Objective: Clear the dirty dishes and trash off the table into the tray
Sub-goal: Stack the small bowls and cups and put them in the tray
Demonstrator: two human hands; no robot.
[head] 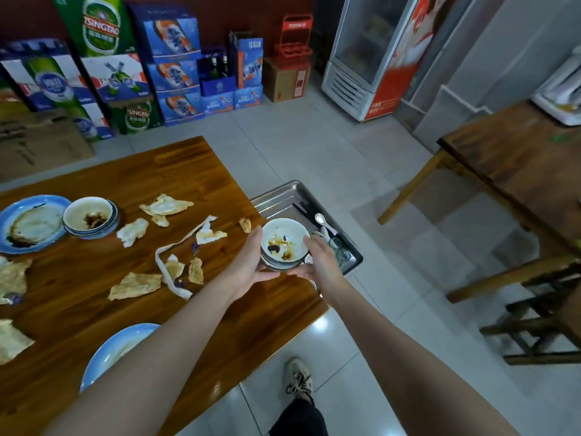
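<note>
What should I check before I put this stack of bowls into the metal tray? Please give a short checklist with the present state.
1. Grip: left hand and right hand hold the stack of bowls from both sides: ok.
2. Top bowl near level, sauce inside: ok.
3. Bare room in the tray at its far-left part: ok.
4. Near-right part free: not ok; glasses, spoon and chopsticks lie there.
5. What bears the tray: cannot tell.
</note>
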